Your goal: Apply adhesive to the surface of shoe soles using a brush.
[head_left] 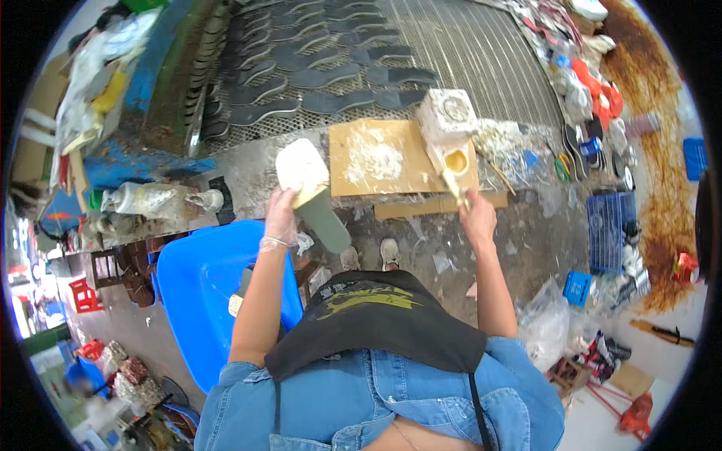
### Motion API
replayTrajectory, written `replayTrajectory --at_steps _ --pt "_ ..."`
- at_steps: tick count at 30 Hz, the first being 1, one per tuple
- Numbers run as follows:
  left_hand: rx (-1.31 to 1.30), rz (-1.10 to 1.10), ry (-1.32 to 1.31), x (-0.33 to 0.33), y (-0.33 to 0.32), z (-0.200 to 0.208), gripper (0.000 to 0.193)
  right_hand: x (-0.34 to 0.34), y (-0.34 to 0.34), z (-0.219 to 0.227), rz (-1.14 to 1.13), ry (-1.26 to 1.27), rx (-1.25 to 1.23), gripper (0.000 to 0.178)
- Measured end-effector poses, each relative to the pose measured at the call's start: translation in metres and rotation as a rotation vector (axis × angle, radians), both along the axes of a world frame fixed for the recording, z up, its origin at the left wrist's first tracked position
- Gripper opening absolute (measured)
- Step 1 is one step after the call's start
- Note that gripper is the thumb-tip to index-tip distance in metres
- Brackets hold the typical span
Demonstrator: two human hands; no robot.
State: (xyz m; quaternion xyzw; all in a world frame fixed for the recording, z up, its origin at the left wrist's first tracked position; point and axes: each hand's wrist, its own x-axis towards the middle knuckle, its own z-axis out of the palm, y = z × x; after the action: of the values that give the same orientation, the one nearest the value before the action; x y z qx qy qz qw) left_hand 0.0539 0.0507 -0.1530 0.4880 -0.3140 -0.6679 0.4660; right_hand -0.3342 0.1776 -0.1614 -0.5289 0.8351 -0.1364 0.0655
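My left hand (280, 219), in a thin clear glove, grips an insole (328, 224) by its edge. The insole is grey-green at the near end, with a broad whitish face at the far end. In my right hand (478, 218) is a brush (452, 184), its head at the near rim of a small cup of yellowish glue (456, 160). That cup adjoins a white, glue-crusted container (448, 116). Both stand on a brown cardboard sheet (347, 169) smeared with white residue. Whether the bristles touch the glue, I cannot tell.
Beyond the bench, rows of dark insoles (263, 111) lie on a mesh conveyor (481, 45). A blue tub (199, 293) stands at my left. Glue-stained bottles (150, 199) lie on the bench's left. Scissors (562, 167) and a blue crate (608, 225) are at the right.
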Motion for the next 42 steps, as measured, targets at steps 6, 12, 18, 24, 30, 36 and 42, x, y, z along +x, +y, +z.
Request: replayTrajectory --at_steps 6,12,18,24,30,36,42 --pt "-0.326 -0.325 -0.238 -0.044 -0.004 0.077 0.041 -0.037 -0.004 -0.018 -0.105 -0.449 -0.078 0.028" --pt "-0.611 -0.416 -0.546 -0.052 0.0 0.144 0.05 0.088 -0.067 0.164 0.191 -0.817 -0.533 0.025" --pt "-0.733 -0.364 -0.688 -0.043 0.007 0.151 0.046 0.139 -0.082 0.214 0.495 -0.331 -0.644 0.028" --pt "-0.662 -0.337 -0.691 -0.029 0.012 0.16 0.046 0.144 -0.089 0.211 0.445 -0.096 -0.538 0.022" --pt "-0.707 -0.299 -0.754 -0.025 0.014 0.153 0.044 0.177 -0.082 0.214 0.59 -0.189 -0.638 0.022" --pt "-0.652 -0.201 -0.522 -0.022 0.013 0.149 0.045 0.14 -0.098 0.197 0.418 -0.068 -0.512 0.024" --pt "-0.649 -0.214 -0.605 -0.026 0.011 0.153 0.043 0.18 -0.088 0.219 0.638 -0.218 -0.678 0.02"
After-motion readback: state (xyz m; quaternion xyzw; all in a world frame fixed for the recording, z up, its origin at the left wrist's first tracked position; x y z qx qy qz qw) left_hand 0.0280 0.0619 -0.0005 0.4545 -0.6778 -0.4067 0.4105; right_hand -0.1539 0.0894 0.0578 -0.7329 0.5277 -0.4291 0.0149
